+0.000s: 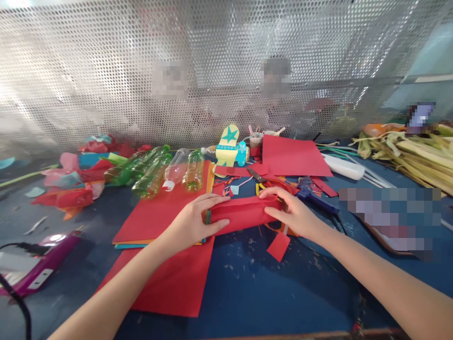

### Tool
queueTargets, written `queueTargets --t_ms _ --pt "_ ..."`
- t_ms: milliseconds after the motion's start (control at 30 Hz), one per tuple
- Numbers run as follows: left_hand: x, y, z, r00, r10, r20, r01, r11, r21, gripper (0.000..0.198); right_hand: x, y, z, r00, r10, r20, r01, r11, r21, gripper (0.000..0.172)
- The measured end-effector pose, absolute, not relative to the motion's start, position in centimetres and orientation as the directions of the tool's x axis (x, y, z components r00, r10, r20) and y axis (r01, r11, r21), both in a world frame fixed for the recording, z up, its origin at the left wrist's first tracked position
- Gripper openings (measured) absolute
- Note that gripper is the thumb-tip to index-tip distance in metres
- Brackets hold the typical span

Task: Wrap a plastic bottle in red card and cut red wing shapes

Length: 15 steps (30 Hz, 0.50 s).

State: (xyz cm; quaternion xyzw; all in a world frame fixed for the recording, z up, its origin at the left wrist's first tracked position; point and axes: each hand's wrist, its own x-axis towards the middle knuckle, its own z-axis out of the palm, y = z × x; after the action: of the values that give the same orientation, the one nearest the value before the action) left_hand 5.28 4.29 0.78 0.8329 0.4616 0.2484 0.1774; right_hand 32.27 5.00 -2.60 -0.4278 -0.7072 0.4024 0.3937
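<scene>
My left hand and my right hand grip a rolled sheet of red paper between them, one at each end. The roll lies sideways just above the blue table. By my left palm a small greenish, clear end shows out of the roll, perhaps that of a plastic bottle; the rest of it is hidden by paper and fingers. The fingers of my right hand pinch the paper's upper edge, which stands loose. Below the right hand is a small red paper square. Scissors lie behind the roll.
Stacked red sheets lie on the left, with several plastic bottles on and beside them. A blue glue gun is at right, near a phone. A purple power strip sits far left. Perforated metal stands behind.
</scene>
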Motion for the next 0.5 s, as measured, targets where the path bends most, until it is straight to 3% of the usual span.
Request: queueTargets --t_ms 233,500 --pt "5.4 4.1 1.1 0.488 0.844 0.221 0.69 -0.529 0.495 0.057 32.3 5.0 -2.3 -0.348 0.908 0.235 0.227 0.325 -0.918 0.042" --pt "5.3 4.4 1.0 0.459 0.859 0.225 0.701 -0.506 0.502 0.045 32.8 5.2 -1.5 -0.378 0.911 0.166 0.212 0.259 -0.942 0.053"
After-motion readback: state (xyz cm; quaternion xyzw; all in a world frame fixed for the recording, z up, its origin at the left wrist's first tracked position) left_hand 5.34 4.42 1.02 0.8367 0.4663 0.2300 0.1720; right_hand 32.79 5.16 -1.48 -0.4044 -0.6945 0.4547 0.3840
